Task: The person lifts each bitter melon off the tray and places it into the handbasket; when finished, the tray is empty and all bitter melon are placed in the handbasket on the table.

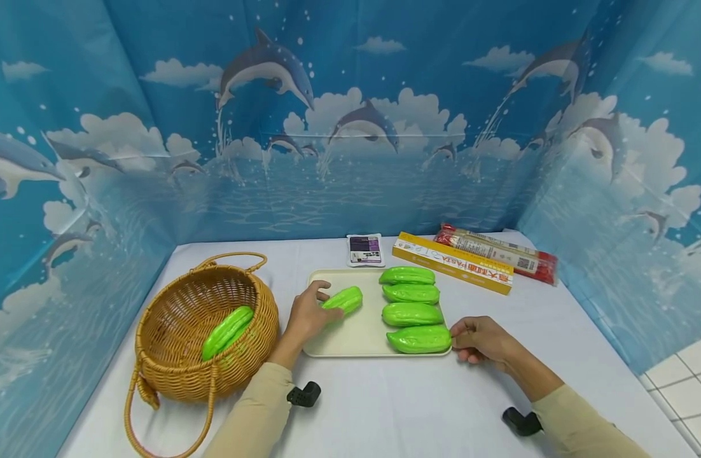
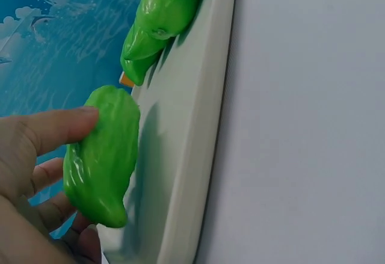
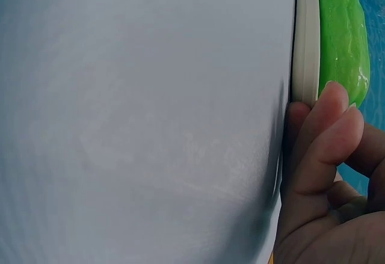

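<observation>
- One pasta box point(image 1: 452, 263) past the tray's point(image 1: 356, 338) far right corner
- Woven basket point(image 1: 179, 383) near left edge
- Left hand point(image 1: 312, 314) pinching glossy, ribbed gourd point(image 1: 348, 299)
- Right hand point(image 1: 485, 340) pinching near right corner

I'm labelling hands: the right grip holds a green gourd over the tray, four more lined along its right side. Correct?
Not quite: the head view shows the left grip holding that green gourd over the tray; the four other gourds are lined up as you say.
</observation>
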